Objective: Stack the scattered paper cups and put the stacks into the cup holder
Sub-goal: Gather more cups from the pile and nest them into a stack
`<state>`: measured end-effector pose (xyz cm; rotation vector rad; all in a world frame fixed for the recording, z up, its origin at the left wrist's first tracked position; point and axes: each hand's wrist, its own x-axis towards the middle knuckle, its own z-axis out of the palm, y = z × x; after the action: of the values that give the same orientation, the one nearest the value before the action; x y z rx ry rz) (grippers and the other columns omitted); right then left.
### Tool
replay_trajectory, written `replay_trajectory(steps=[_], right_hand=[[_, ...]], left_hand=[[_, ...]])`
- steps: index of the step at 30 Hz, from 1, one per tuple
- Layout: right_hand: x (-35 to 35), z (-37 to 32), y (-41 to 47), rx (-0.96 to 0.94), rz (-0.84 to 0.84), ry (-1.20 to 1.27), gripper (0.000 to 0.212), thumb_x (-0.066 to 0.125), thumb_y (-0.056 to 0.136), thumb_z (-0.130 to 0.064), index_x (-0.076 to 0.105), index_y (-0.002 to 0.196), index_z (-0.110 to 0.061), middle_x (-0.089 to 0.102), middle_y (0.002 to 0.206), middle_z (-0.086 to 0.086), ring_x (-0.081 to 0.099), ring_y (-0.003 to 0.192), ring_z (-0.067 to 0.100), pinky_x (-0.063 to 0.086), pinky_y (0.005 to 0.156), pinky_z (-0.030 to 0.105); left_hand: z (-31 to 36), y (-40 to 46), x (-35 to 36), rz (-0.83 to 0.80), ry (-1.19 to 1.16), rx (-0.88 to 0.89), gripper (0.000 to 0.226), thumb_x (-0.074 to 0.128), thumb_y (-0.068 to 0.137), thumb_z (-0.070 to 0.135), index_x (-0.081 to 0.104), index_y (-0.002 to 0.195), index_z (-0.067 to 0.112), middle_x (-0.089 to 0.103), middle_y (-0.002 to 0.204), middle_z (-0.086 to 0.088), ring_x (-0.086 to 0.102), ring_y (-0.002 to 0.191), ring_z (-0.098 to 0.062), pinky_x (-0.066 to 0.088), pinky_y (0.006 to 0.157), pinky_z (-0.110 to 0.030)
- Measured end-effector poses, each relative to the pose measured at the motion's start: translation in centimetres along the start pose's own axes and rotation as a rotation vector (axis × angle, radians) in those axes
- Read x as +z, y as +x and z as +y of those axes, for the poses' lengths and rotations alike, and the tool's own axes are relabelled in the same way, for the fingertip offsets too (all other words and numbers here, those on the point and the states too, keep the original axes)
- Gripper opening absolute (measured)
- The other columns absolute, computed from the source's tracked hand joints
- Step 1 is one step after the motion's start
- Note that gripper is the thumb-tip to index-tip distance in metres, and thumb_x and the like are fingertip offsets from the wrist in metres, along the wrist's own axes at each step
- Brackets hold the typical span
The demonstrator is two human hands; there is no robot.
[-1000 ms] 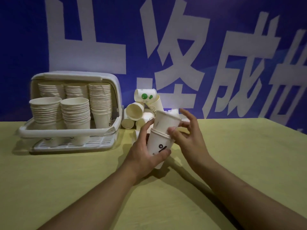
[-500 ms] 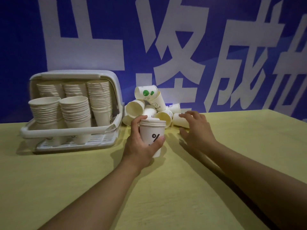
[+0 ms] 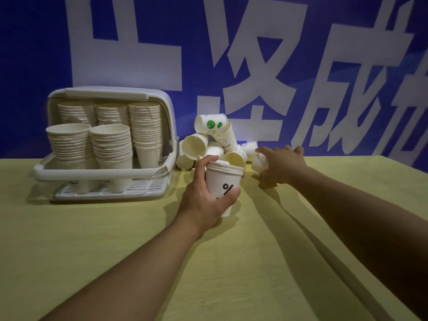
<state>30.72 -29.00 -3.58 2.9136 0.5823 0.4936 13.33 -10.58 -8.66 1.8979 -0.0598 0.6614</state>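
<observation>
From my head camera, the only view I have, my left hand is wrapped around a short nested stack of white paper cups with a black percent mark, thumb on the near face, fingers curled round the far side, and the stack stands upright with its mouths up, just above the yellow-green tabletop. My right hand is stretched forward and to the right of that stack, fingers curved over a loose white paper cup lying on its side at the near right edge of the heap; I cannot tell whether the fingers have closed on it or merely rest on it. That cup's long axis runs roughly level along the table, so I judge it must be turned upright before it can drop into the stack, which waits just to its left. The heap of scattered white paper cups lies behind both hands, against the blue banner with large white characters, nearer my right hand. The white plastic cup holder with a hinged lid, already holding several stacks, sits well to the left, on my left hand's side.
</observation>
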Motion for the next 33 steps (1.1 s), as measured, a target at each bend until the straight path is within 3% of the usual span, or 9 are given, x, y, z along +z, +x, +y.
replay_trajectory(steps=[6, 9, 12, 16, 21, 23, 24, 28, 33], right_hand=[[-1.5, -1.1, -6.0, 0.152, 0.323, 0.872, 0.066, 0.077, 0.079, -0.036, 0.033, 0.128, -0.045, 0.055, 0.115, -0.011, 0.06, 0.102, 0.022, 0.048, 0.095, 0.051], [-1.9, -2.0, -8.7, 0.134, 0.461, 1.149, 0.08, 0.079, 0.08, -0.02, 0.027, 0.137, -0.038, 0.046, 0.113, -0.015, 0.057, 0.102, 0.015, 0.053, 0.076, 0.022], [-3.0, -2.9, -9.8, 0.055, 0.498, 1.331, 0.092, 0.076, 0.079, -0.008, 0.02, 0.14, -0.048, 0.045, 0.122, -0.009, 0.055, 0.109, 0.013, 0.054, 0.077, 0.018], [-3.4, -4.4, -10.8, -0.1, 0.478, 1.377, 0.074, 0.077, 0.08, -0.009, 0.043, 0.132, -0.048, 0.044, 0.131, -0.008, 0.056, 0.116, 0.019, 0.06, 0.084, 0.034], [-3.5, -6.0, -11.0, -0.052, 0.373, 1.586, 0.025, 0.066, 0.088, -0.047, 0.055, 0.101, -0.028, 0.058, 0.119, 0.002, 0.065, 0.103, 0.016, 0.059, 0.075, 0.027], [-3.7, -6.0, -10.9, 0.02, 0.434, 1.585, 0.017, 0.061, 0.092, -0.041, 0.053, 0.097, -0.027, 0.06, 0.109, 0.001, 0.066, 0.1, 0.016, 0.059, 0.076, 0.025], [-3.8, -6.0, -10.9, 0.029, 0.451, 1.598, 0.015, 0.062, 0.092, -0.033, 0.051, 0.101, -0.03, 0.059, 0.106, -0.002, 0.066, 0.097, 0.014, 0.059, 0.074, 0.023], [-3.9, -5.7, -11.0, -0.027, 0.403, 1.582, 0.051, 0.068, 0.089, -0.028, 0.04, 0.123, -0.055, 0.053, 0.106, -0.002, 0.065, 0.095, 0.009, 0.056, 0.072, 0.017], [-3.2, -6.6, -11.2, -0.114, 0.362, 1.419, 0.034, 0.06, 0.094, -0.03, 0.055, 0.124, -0.046, 0.057, 0.114, -0.007, 0.059, 0.102, 0.001, 0.051, 0.076, 0.011]], left_hand=[[0.3, -0.5, 0.0, -0.08, 0.012, 0.013, 0.069, 0.076, 0.064, 0.053, 0.037, 0.12, 0.064, 0.062, 0.11, 0.015, 0.065, 0.087, -0.014, 0.058, 0.075, -0.038], [0.5, -0.8, 0.0, -0.146, 0.013, 0.02, 0.072, 0.074, 0.06, 0.058, 0.038, 0.122, 0.064, 0.062, 0.111, 0.014, 0.065, 0.089, -0.014, 0.058, 0.079, -0.041], [0.6, -0.9, 0.0, -0.253, 0.042, 0.043, 0.076, 0.08, 0.065, 0.05, 0.039, 0.127, 0.062, 0.063, 0.109, 0.011, 0.066, 0.092, -0.018, 0.058, 0.083, -0.045], [1.1, -1.3, 0.0, -0.311, 0.07, 0.071, 0.081, 0.082, 0.07, 0.045, 0.035, 0.132, 0.067, 0.06, 0.119, 0.016, 0.064, 0.1, -0.009, 0.058, 0.087, -0.039], [1.2, -1.4, 0.1, -0.273, 0.027, 0.065, 0.088, 0.079, 0.068, 0.053, 0.026, 0.136, 0.07, 0.057, 0.13, 0.013, 0.063, 0.105, -0.01, 0.059, 0.087, -0.04], [1.4, -1.4, 0.0, -0.255, 0.011, 0.065, 0.088, 0.077, 0.065, 0.058, 0.025, 0.133, 0.074, 0.055, 0.134, 0.012, 0.062, 0.107, -0.01, 0.059, 0.087, -0.037], [1.4, -1.4, 0.0, -0.252, 0.008, 0.062, 0.087, 0.076, 0.064, 0.059, 0.024, 0.132, 0.074, 0.054, 0.135, 0.011, 0.062, 0.107, -0.01, 0.059, 0.087, -0.036], [1.0, -1.3, 0.2, -0.244, 0.011, 0.052, 0.091, 0.076, 0.063, 0.061, 0.023, 0.137, 0.067, 0.057, 0.132, 0.009, 0.064, 0.106, -0.012, 0.059, 0.087, -0.042], [0.7, -1.2, 0.1, -0.126, 0.038, 0.066, 0.103, 0.082, 0.074, 0.048, 0.005, 0.142, 0.067, 0.052, 0.14, 0.003, 0.063, 0.107, -0.016, 0.059, 0.085, -0.044]])
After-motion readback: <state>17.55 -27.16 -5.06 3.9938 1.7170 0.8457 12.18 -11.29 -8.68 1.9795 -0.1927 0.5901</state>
